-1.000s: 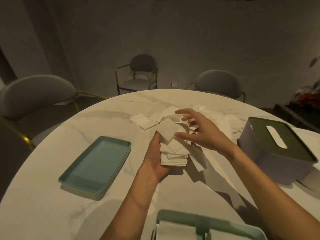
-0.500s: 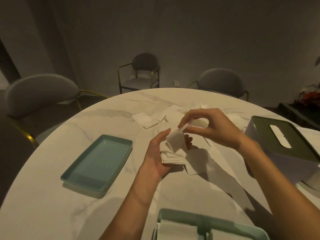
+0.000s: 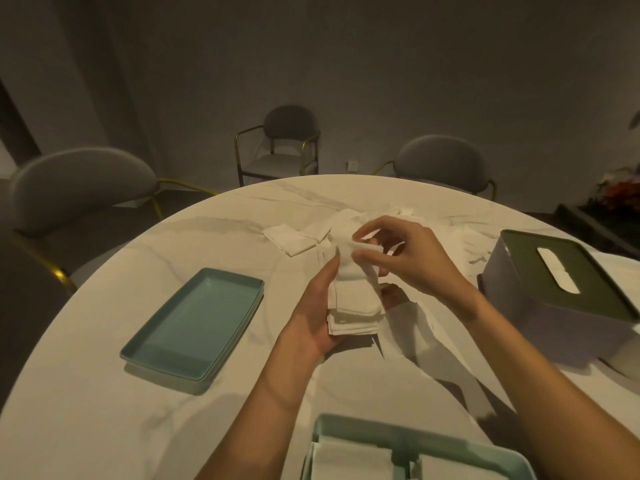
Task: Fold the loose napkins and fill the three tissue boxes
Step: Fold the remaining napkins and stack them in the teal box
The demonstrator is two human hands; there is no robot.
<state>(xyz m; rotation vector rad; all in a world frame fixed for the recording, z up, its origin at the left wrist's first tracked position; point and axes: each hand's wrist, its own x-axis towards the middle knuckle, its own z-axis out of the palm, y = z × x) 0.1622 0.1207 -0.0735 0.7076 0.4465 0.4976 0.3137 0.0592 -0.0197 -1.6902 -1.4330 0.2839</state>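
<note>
Right hand (image 3: pixel 408 261) now lower, pinching a white napkin (image 3: pixel 363 249) onto the folded stack (image 3: pixel 353 303), left hand (image 3: pixel 318 317) curled under, holding that stack above the bench (image 3: pixel 104 410), tissue box (image 3: pixel 568 296) right of the right hand, teal tray (image 3: pixel 194 327) left of the left hand

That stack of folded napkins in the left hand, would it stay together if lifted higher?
Probably not firmly. The stack of folded napkins looks soft and its layers sit uneven, so they may slide. The left hand cradles it from below, while the right hand pinches the top napkin.
</note>
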